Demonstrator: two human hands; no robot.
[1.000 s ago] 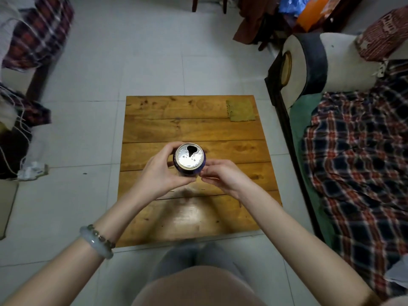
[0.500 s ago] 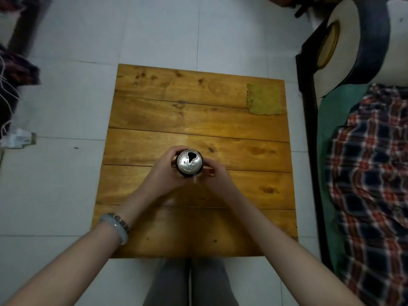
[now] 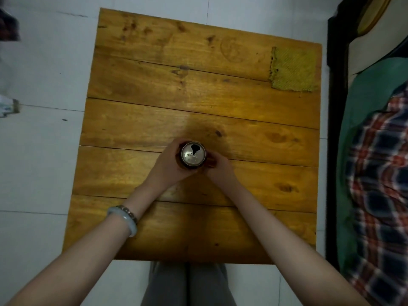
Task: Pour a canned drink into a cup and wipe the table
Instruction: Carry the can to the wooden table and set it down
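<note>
An opened drink can (image 3: 193, 153), silver top with a dark mouth hole, stands upright near the middle of the wooden table (image 3: 154, 89). My left hand (image 3: 170, 164) wraps round the can's left side. My right hand (image 3: 217, 165) curls against its right side, fingers touching the can. A yellow-green wiping cloth (image 3: 293, 70) lies flat at the table's far right corner. No cup is in view.
A sofa (image 3: 375, 151) with a plaid cover runs along the table's right edge. White tiled floor (image 3: 44, 151) surrounds the table. My legs (image 3: 187, 286) are under the near edge. A small white object (image 3: 7, 106) lies on the floor at left.
The can has come down from in front of me to the table's middle, both hands still on it. The camera has tilted down and moved closer over the table.
</note>
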